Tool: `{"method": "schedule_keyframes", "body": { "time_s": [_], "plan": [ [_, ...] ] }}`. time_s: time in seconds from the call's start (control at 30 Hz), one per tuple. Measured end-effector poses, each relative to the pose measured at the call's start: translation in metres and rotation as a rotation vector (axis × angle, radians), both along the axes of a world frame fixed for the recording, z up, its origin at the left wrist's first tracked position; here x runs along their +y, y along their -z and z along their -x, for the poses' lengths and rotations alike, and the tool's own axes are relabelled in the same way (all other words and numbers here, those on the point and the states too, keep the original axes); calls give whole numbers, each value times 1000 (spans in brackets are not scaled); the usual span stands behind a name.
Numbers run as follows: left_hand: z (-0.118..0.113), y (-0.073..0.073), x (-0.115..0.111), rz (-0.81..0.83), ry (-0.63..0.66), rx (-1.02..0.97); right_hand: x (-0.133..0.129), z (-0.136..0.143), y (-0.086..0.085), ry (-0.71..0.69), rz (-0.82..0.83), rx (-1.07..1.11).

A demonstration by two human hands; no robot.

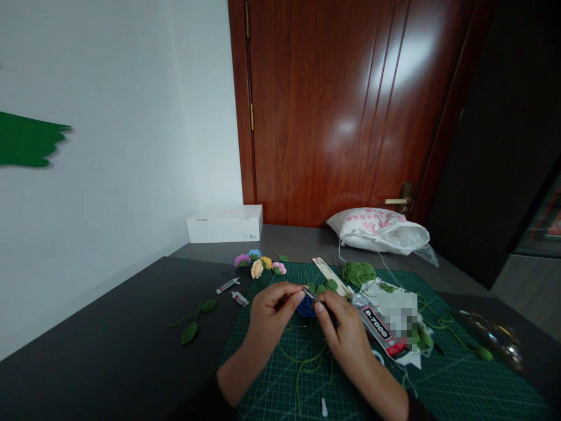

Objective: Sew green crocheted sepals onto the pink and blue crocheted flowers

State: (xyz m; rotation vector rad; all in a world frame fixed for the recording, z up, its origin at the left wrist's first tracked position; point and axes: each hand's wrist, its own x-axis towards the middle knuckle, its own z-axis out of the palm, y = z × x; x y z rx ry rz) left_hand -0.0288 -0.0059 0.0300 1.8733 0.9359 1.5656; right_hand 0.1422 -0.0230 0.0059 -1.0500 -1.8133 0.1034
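Over the green cutting mat (350, 380), my right hand (344, 327) grips a slim silver metal tool (310, 294), whose exact kind I cannot make out. The tool points left toward the fingertips of my left hand (274, 307). Thumb and forefinger of that hand are pinched together; what lies between them is too small to tell. Just beneath and behind the fingers is a bundle of blue yarn (305, 307), partly hidden. Green knitted leaves (331, 285) sit behind it. Long green yarn strands (302, 371) trail over the mat below my hands.
Crocheted flowers (257, 269), small glue tubes (240, 299) and a leaf sprig (190, 332) lie left. A green yarn ball (359, 273), B-7000 glue packet (379, 327) and white bag (377, 228) lie right. A white box (224, 225) stands behind; a white cap (324, 407) lies in front.
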Motion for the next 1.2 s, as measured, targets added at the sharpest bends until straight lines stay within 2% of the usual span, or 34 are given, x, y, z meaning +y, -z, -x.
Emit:
{"method": "schedule_keyframes", "body": {
  "time_s": [0.27, 0.5, 0.67, 0.8, 1.03, 1.1, 1.2],
  "plan": [
    [5, -6, -2, -2, 0, 7, 2, 1, -2, -146, 112, 86],
    [16, -4, 3, -34, 88, 48, -1, -1, -1, -315, 244, 98],
    [23, -12, 7, -78, 154, 89, 1, 0, 1, -422, 338, 140],
    [22, -17, 5, -66, 136, 98, 2, -1, -2, -459, 383, 180],
    [19, -16, 3, -72, 70, 95, 0, 2, -1, -537, 440, 301],
    [18, -16, 1, -80, 65, 88, -1, 4, 1, -522, 435, 308],
    [17, -16, -2, -100, 44, 77, -3, 6, 3, -421, 383, 283]
  ]
}}
